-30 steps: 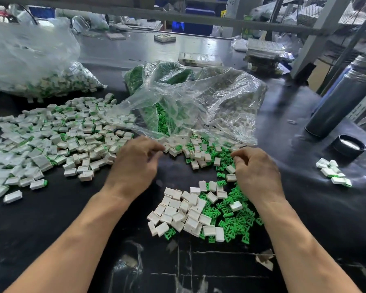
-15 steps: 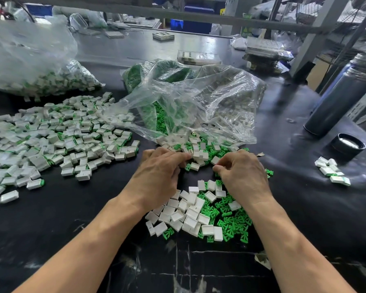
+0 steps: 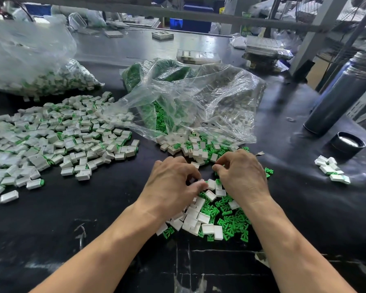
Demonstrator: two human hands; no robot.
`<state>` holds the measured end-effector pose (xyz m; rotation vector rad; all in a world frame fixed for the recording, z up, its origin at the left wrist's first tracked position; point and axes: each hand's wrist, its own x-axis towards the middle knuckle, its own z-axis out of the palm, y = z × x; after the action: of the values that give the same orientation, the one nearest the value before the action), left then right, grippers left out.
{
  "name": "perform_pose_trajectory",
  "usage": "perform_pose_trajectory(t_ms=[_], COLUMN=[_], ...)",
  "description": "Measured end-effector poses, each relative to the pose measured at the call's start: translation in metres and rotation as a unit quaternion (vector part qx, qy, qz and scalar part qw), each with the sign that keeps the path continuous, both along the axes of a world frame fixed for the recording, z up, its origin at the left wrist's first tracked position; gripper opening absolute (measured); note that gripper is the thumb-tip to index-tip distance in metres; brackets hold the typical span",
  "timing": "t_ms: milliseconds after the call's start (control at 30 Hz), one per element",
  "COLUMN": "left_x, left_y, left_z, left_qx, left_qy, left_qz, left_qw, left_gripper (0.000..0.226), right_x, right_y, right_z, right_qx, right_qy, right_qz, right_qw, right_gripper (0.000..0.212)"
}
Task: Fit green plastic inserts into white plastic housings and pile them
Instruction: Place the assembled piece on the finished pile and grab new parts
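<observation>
Loose white housings (image 3: pixel 195 222) and green inserts (image 3: pixel 230 220) lie mixed on the black table in front of me. My left hand (image 3: pixel 171 185) hovers over them, its thumb and fingers curled round a white housing (image 3: pixel 201 181). My right hand (image 3: pixel 242 176) is close beside it with curled fingers that pinch a small green insert (image 3: pixel 218 181), mostly hidden. A broad pile of fitted pieces (image 3: pixel 61 140) spreads across the left. An open clear bag (image 3: pixel 199 102) behind my hands spills more green inserts (image 3: pixel 160 119) and housings.
A second clear bag (image 3: pixel 30 66) of fitted pieces sits at the far left. At the right stand a steel flask (image 3: pixel 342 98) and its black lid (image 3: pixel 348 143), with a few fitted pieces (image 3: pixel 331 170) nearby. Trays and shelving fill the back.
Both hands have drawn together from the bag's mouth toward me, over the near loose pile. My left hand came in from the left and now grips a white housing.
</observation>
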<state>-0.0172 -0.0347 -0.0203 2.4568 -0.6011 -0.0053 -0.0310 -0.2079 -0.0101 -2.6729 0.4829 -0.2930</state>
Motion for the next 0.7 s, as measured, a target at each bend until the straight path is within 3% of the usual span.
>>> perform_pose_trajectory(t_ms=[233, 500, 600, 700], left_x=[-0.002, -0.001, 0.0, 0.002], left_y=[0.0, 0.004, 0.006, 0.007], left_z=[0.001, 0.009, 0.011, 0.013], left_qx=[-0.1, -0.243, -0.296, -0.389], left_qy=[0.07, 0.039, 0.055, 0.102], left_qz=[0.023, 0.031, 0.034, 0.018], left_qw=[0.992, 0.969, 0.953, 0.916], left_gripper=[0.015, 0.02, 0.026, 0.024], right_x=[0.002, 0.004, 0.002, 0.0], right_y=[0.001, 0.002, 0.002, 0.004], right_z=[-0.001, -0.001, -0.002, -0.003], right_qx=[0.006, -0.003, 0.005, 0.033], right_qy=[0.005, 0.007, 0.0, -0.037], right_qz=[0.0, -0.008, 0.007, 0.022], right_qw=[1.0, 1.0, 1.0, 0.999], right_gripper=[0.012, 0.012, 0.01, 0.008])
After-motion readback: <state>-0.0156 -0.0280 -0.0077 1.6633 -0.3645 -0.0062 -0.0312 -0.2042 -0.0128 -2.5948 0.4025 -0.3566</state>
